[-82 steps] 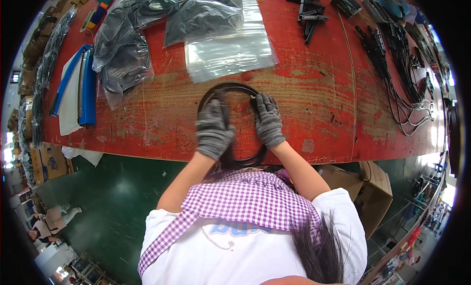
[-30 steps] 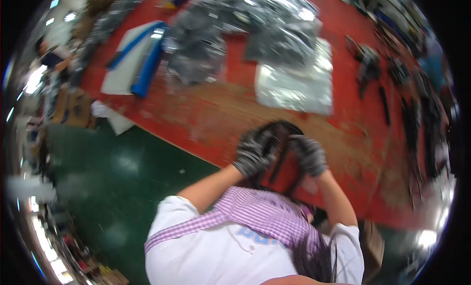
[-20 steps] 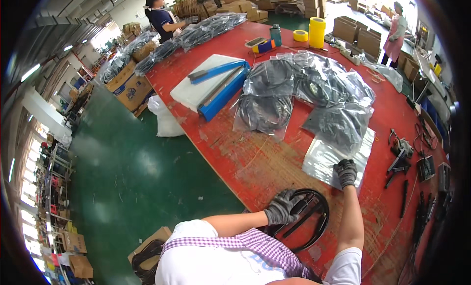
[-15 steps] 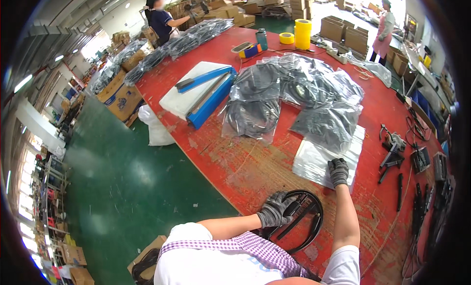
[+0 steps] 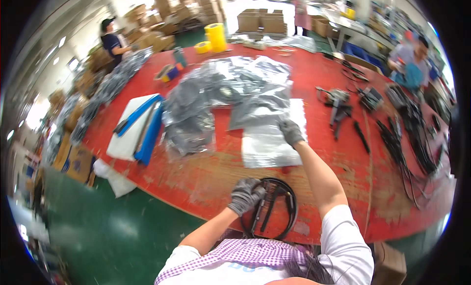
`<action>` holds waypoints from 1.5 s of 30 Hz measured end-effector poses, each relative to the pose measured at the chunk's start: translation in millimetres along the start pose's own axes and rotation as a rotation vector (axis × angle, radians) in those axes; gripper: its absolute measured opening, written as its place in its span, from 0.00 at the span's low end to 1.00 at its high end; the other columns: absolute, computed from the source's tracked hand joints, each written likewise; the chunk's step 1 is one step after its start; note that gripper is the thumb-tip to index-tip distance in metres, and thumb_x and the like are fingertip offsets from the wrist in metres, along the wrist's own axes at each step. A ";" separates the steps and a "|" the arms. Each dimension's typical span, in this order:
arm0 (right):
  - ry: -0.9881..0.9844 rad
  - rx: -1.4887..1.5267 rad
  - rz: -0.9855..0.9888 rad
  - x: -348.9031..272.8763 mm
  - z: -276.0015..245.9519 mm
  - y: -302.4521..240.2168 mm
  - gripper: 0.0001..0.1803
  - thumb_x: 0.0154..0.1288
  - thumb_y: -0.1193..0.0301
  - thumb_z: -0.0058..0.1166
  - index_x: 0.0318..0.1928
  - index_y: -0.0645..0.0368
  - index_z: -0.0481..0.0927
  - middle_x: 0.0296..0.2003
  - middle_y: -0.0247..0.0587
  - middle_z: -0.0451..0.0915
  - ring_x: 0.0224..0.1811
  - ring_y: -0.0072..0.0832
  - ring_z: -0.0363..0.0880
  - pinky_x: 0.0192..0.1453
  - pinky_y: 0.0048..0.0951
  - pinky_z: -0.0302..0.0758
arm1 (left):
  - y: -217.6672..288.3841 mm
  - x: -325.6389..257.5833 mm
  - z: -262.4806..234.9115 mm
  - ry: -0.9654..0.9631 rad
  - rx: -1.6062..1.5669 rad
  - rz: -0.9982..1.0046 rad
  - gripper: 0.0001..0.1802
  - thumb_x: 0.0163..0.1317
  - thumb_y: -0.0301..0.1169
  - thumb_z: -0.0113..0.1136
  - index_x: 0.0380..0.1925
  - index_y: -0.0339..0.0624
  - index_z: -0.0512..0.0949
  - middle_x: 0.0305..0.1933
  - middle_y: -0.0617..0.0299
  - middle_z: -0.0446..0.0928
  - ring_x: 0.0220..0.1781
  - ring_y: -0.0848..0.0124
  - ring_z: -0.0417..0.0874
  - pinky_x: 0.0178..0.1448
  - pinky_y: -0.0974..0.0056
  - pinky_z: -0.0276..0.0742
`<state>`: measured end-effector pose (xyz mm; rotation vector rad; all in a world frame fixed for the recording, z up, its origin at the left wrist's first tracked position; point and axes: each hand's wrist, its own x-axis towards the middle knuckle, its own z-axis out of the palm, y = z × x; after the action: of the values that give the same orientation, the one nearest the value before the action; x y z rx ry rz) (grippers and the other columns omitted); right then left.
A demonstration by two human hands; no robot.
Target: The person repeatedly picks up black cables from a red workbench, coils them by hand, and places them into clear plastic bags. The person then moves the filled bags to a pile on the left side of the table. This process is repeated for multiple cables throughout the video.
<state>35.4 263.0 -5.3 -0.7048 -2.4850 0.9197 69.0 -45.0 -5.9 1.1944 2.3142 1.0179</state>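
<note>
My left hand (image 5: 246, 196), in a grey knit glove, has its fingers closed on the left side of a coiled black cable (image 5: 293, 206). The coil rests near the front edge of the red table, with straight black pieces across its middle. Farther forward, my gloved right hand (image 5: 292, 132) touches the upper right part of a stack of clear plastic bags (image 5: 267, 150). Blur and the small size of those fingers hide whether they pinch a bag. Beyond the stack lie several bagged coils of cable (image 5: 221, 89), overlapping in a curved pile.
A blue bag sealer (image 5: 149, 133) lies on a white pad to the left. Rolls of yellow tape (image 5: 215, 37) stand at the back. Tools (image 5: 338, 106) and loose black cables (image 5: 417, 133) lie on the right. One person (image 5: 115, 42) is far left, another (image 5: 412, 64) far right.
The view has swung right, bringing a person at the far right into sight. My right hand has slid up the bag stack; my left hand stays on the coiled cable.
</note>
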 end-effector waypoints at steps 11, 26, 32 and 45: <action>-0.008 -0.270 -0.154 -67.8 -36.0 -58.6 0.18 0.60 0.57 0.47 0.28 0.61 0.77 0.31 0.54 0.75 0.37 0.49 0.72 0.43 0.44 0.69 | 5.1 127.7 38.2 0.212 -2.012 -0.633 0.02 0.55 0.28 0.59 0.27 0.44 0.77 0.21 0.64 0.76 0.24 0.69 0.78 0.33 0.67 0.79; 0.350 -0.303 -0.002 -66.6 -6.2 -48.9 0.09 0.41 0.66 0.51 0.23 0.58 0.79 0.21 0.48 0.77 0.24 0.41 0.77 0.27 0.40 0.72 | 68.9 89.1 27.6 0.775 0.647 0.631 0.22 0.51 0.42 0.61 0.37 0.34 0.77 0.49 0.46 0.71 0.47 0.57 0.74 0.50 0.54 0.70; 0.209 -0.364 0.037 -69.8 -29.0 -69.3 0.11 0.43 0.65 0.52 0.28 0.57 0.79 0.30 0.45 0.78 0.35 0.39 0.77 0.37 0.38 0.71 | 20.2 121.8 12.9 0.549 0.483 0.397 0.20 0.55 0.36 0.56 0.45 0.36 0.73 0.49 0.51 0.74 0.50 0.59 0.73 0.55 0.60 0.68; 0.447 -0.914 -0.547 -112.0 -16.7 -10.8 0.14 0.53 0.68 0.45 0.38 0.62 0.75 0.33 0.47 0.75 0.38 0.39 0.74 0.45 0.43 0.67 | -52.1 130.5 -31.9 0.124 0.811 0.302 0.20 0.56 0.21 0.46 0.48 0.48 0.74 0.49 0.54 0.72 0.50 0.63 0.74 0.52 0.62 0.72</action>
<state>129.6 199.2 -7.1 -0.3579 -2.3780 -0.5565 -55.4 26.4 -19.2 1.8498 2.8032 0.1858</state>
